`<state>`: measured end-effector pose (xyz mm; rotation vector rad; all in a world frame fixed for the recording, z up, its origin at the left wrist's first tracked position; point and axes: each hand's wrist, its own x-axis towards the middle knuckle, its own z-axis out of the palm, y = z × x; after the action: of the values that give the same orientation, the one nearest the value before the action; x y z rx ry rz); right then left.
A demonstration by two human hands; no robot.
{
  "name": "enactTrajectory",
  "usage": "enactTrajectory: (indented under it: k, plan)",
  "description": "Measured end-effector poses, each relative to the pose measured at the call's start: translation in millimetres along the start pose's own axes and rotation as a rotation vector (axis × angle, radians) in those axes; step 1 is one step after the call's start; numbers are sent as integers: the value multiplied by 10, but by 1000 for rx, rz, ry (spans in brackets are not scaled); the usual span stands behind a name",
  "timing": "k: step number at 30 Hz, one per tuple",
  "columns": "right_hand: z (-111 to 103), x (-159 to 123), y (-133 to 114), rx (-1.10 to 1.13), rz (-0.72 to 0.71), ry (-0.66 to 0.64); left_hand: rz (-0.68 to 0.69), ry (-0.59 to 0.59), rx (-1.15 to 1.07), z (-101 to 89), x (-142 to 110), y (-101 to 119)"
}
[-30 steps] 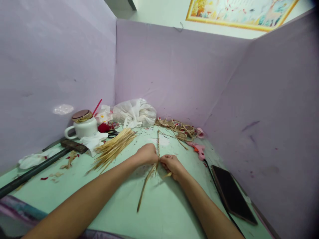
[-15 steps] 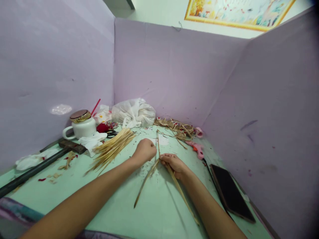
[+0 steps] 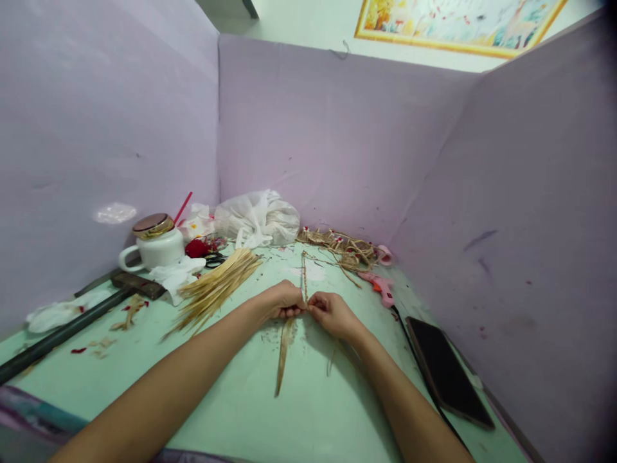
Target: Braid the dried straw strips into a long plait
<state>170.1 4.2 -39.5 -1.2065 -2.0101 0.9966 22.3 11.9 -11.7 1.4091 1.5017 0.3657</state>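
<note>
A thin braided straw cord (image 3: 304, 278) runs away from me across the middle of the table. At its near end my left hand (image 3: 288, 301) and my right hand (image 3: 332, 314) meet, fingertips almost touching. Both are closed in a pinch on the straw strands. One flat, dry straw strand (image 3: 283, 360) hangs toward me from below my left hand. Under my right hand a thinner strand shows faintly. The exact crossing of the strands is hidden by my fingers.
Left of my hands lie a bundle of straw (image 3: 222, 283), a hammer (image 3: 139, 285) and a white mug (image 3: 161, 249). A plastic bag (image 3: 260, 218) and a heap of twine pieces (image 3: 337, 244) sit behind. To the right are a pink glue gun (image 3: 380, 287) and a black tablet (image 3: 448, 370).
My left hand has moved down and right to meet my right hand at the braid's end. The loose strands have shifted; the long one under my right hand no longer shows.
</note>
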Motion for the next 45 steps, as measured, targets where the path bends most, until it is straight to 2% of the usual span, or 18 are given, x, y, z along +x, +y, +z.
enactTrajectory:
  k: [3,6,8,10,12,16,20,24,25,27,29,31,33,36,39,42,45]
  plan:
    - [-7,-22,-66,-187,6,75,-13,46,-1,34,-20,12]
    - [-26,-46,-155,-295,136,208,31,106,-29,104,-32,2]
    - [-27,-56,-186,-289,232,224,37,132,-50,147,-43,0]
    - [1,-67,-193,-255,288,182,21,139,-98,176,-58,2]
    - [63,-84,-197,-244,275,144,-1,131,-159,186,-72,0]
    - [179,-126,-248,-253,137,136,38,89,-229,145,-73,-53]
    - [67,-109,-265,-134,116,59,151,46,-245,40,-38,-131]
    - [-112,-49,-213,156,246,330,155,-53,-245,-41,-5,-173]
    - [-116,-40,-207,267,304,358,147,-70,-246,-50,-2,-178]
    - [-63,-38,-217,491,417,278,148,-81,-248,-54,0,-185]
    - [39,-45,-246,636,454,139,163,-77,-247,-48,-2,-188]
    - [136,-50,-272,630,447,70,182,-75,-244,-38,-4,-189]
    - [192,-47,-272,525,449,89,193,-75,-234,-30,-8,-187]
    - [199,-37,-229,394,440,141,193,-71,-181,-33,-22,-165]
    - [178,-39,-180,408,407,137,191,-29,-14,-64,-53,-121]
    - [179,-44,-154,449,416,142,166,78,187,-83,-97,-75]
    - [189,-42,-141,515,427,154,177,196,333,-20,-168,-38]
